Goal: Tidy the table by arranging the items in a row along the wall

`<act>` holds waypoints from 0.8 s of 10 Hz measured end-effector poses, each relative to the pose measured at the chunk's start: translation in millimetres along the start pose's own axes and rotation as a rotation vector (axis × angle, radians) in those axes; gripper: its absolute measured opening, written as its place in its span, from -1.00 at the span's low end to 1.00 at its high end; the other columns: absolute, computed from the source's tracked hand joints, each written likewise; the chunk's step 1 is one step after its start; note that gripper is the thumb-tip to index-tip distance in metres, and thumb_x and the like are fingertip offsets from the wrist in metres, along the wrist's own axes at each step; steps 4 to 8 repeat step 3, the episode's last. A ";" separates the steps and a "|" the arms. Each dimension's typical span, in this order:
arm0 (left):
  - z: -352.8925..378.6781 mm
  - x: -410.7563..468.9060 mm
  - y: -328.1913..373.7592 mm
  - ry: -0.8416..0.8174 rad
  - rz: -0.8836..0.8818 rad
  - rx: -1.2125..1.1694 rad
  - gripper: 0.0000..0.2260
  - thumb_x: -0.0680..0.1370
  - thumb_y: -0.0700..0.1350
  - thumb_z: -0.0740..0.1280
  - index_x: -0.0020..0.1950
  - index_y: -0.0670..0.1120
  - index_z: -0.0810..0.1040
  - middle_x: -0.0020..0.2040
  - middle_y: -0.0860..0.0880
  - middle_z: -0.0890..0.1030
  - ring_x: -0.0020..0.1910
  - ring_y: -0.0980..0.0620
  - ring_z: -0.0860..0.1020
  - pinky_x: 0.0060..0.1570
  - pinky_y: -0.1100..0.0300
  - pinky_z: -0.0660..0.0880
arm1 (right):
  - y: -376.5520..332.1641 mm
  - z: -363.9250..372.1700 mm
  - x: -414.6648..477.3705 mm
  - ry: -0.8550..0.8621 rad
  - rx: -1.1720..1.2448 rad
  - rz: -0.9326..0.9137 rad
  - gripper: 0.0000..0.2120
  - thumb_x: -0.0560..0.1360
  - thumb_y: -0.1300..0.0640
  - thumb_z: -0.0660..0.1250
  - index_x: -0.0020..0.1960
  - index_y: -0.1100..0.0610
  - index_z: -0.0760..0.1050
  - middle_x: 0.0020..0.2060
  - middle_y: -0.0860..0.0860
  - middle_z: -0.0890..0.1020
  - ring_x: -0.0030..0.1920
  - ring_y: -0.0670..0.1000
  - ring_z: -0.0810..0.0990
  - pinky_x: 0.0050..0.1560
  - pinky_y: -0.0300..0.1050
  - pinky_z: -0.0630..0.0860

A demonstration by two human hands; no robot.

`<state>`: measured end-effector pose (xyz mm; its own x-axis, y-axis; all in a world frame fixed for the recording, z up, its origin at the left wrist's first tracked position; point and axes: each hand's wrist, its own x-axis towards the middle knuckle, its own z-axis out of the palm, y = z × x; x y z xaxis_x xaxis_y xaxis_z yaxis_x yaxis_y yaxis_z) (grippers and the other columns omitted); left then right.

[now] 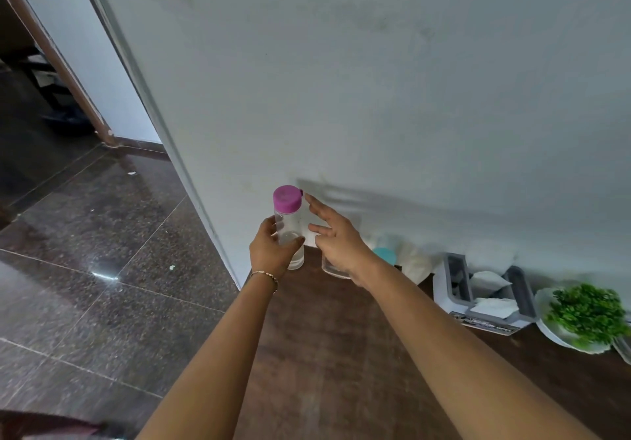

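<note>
The clear bottle [289,226] is standing upright at the table's [324,354] far left corner, close to the wall [375,98], its long axis vertical and its pink cap [287,197] pointing up. The left hand [269,250] is curling its fingers round the bottle's lower body. The right hand [336,238] is hovering with fingers spread, holding nothing, over a clear glass [333,269]. Further right, a grey-and-white organiser [457,289] is holding white packets [488,280], and a white plate [543,299] is carrying green herbs [585,313].
</note>
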<state>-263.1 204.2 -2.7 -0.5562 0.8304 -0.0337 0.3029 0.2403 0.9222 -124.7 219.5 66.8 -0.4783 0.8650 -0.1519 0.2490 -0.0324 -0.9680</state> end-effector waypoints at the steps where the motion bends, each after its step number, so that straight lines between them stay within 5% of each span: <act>1: -3.6 -2.0 2.5 -0.013 -0.004 0.024 -0.45 0.35 -0.11 0.51 0.29 -0.09 0.42 0.23 -0.06 0.57 0.13 -0.08 0.57 0.14 0.07 0.50 | 0.8 -2.9 -4.2 0.010 0.012 0.010 -0.22 0.48 0.48 0.09 0.47 -0.24 0.16 0.49 -0.11 0.26 0.35 -0.08 0.43 -0.02 -0.32 0.49; 2: -6.6 -6.6 7.2 -0.025 -0.004 0.029 -0.41 0.36 -0.13 0.51 0.33 -0.09 0.37 0.26 -0.08 0.55 0.15 -0.11 0.56 0.17 0.03 0.49 | 1.1 -7.7 -13.6 0.061 0.024 0.010 -0.27 0.49 0.45 0.09 0.48 -0.18 0.17 0.47 -0.10 0.29 0.35 -0.05 0.44 -0.09 -0.25 0.58; 3: -8.8 -18.5 9.7 0.006 -0.008 0.066 -0.33 0.36 -0.11 0.50 0.39 -0.12 0.28 0.33 -0.12 0.48 0.19 -0.14 0.53 0.18 0.02 0.48 | -1.4 -13.5 -26.9 0.148 0.011 0.000 -0.33 0.51 0.41 0.12 0.49 -0.12 0.19 0.46 -0.06 0.32 0.35 -0.01 0.45 0.13 -0.14 0.52; 8: -8.8 -18.5 9.7 0.006 -0.008 0.066 -0.33 0.36 -0.11 0.50 0.39 -0.12 0.28 0.33 -0.12 0.48 0.19 -0.14 0.53 0.18 0.02 0.48 | -1.4 -13.5 -26.9 0.148 0.011 0.000 -0.33 0.51 0.41 0.12 0.49 -0.12 0.19 0.46 -0.06 0.32 0.35 -0.01 0.45 0.13 -0.14 0.52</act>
